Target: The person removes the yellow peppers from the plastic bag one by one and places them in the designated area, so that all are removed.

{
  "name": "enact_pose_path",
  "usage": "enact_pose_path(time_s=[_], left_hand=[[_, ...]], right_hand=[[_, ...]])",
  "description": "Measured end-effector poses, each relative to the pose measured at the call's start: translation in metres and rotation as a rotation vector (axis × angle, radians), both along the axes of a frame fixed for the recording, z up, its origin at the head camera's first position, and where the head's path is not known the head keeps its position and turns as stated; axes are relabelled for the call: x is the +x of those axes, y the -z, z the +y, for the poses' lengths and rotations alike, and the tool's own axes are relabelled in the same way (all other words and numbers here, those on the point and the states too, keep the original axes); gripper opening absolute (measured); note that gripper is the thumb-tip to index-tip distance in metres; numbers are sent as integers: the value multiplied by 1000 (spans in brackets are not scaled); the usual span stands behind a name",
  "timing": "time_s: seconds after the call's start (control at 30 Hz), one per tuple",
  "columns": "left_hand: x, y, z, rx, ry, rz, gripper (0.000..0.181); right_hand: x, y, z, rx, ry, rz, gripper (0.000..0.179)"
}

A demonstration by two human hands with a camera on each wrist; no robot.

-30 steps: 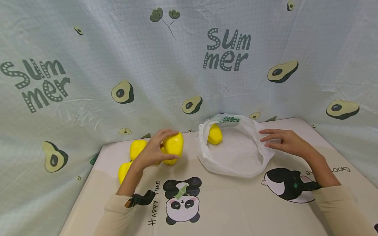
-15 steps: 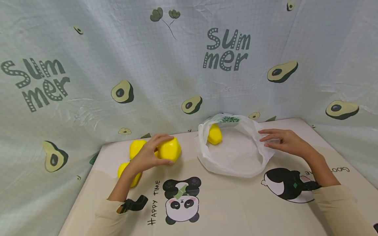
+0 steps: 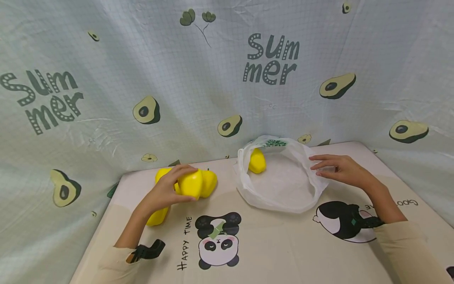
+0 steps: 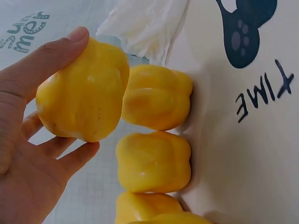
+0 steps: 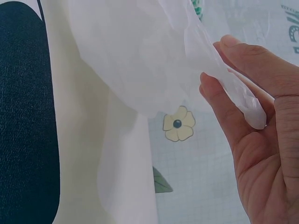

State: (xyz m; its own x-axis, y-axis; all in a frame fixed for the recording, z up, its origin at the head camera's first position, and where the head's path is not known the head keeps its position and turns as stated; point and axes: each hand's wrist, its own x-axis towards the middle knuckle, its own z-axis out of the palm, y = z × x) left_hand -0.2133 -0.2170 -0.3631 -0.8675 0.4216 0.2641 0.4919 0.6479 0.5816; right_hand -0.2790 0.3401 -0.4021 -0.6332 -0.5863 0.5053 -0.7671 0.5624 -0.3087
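My left hand [image 3: 166, 190] holds a yellow bell pepper [image 3: 190, 184] between thumb and fingers. Close behind it on the right is another bell pepper [image 3: 209, 183]. More yellow peppers [image 3: 158, 217] lie partly hidden by the hand and forearm. In the left wrist view the gripped pepper [image 4: 86, 91] hangs beside a row of peppers [image 4: 154, 161]. My right hand [image 3: 342, 170] is at the right rim of a white plastic bag [image 3: 273, 204]. Its edge passes between thumb and fingers in the right wrist view [image 5: 252, 112]. One pepper [image 3: 257, 161] sits inside the bag's left side.
A light tablecloth [image 3: 280, 244] with printed animals and lettering covers the table. Right behind it hangs a pale curtain [image 3: 198, 86] with avocado prints. The bag's mouth faces up and toward me.
My left hand has shifted left and slightly lower, and the pepper in it stands farther left. Another pepper has come into sight to its right. My right hand and the bag stay nearly still.
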Motion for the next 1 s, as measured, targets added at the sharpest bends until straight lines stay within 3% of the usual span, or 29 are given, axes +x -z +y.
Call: enact_pose_path(time_s=[0.67, 1.0], left_hand=[[17, 8, -26, -158, -57, -18, 79], [23, 15, -38, -301, -6, -70, 79]], right_hand=[[0, 0, 0, -8, -3, 17, 31], [-2, 0, 0, -13, -19, 23, 31]])
